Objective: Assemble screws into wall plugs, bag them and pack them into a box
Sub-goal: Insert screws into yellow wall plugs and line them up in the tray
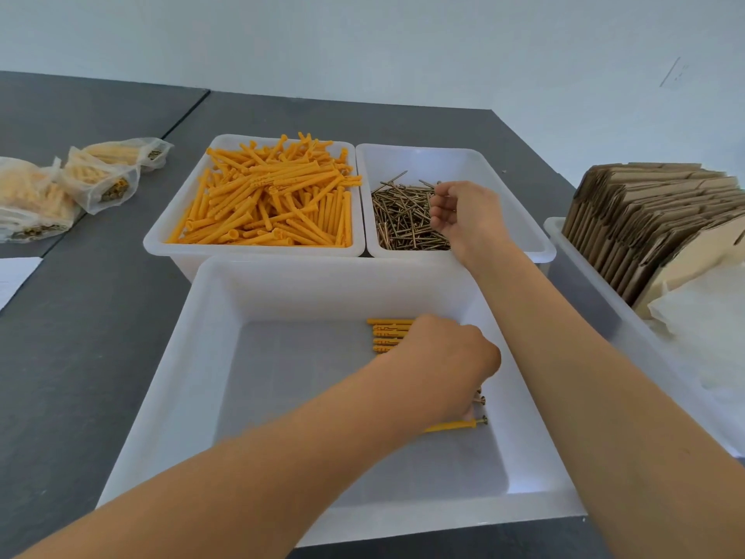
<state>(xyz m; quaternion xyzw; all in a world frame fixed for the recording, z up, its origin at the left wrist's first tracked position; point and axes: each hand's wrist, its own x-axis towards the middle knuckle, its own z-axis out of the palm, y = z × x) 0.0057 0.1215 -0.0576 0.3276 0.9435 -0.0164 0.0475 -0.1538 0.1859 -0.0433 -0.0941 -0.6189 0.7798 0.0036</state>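
Reaching into the screws (407, 219), right hand (463, 213) fingers pinching one, left hand (447, 353) clutching upright wall plugs (389, 334) nearby.

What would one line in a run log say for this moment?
stage: assembling | left hand: holds plugs with screws in front bin | right hand: picking from screws | filled bags: on table, left

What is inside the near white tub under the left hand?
In the near white tub, the left hand covers a row of orange plugs with screws; tips and screw heads show, middles and count are hidden.
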